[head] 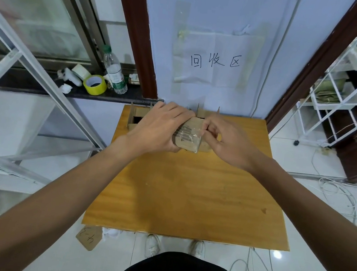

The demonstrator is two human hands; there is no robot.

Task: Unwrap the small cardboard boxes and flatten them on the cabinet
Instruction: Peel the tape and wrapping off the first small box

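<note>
At the far end of an orange-brown wooden cabinet top (188, 193), a small brown cardboard box bound in clear tape (189, 138) was gripped by the left hand (160, 126), fingers wrapped over its top. Tape at the box's right end was pinched by thumb and forefinger of the right hand (224, 140). Two opened cardboard boxes (135, 116) were seen just behind, below a handwritten white paper sign (216, 61) taped to the wall.
</note>
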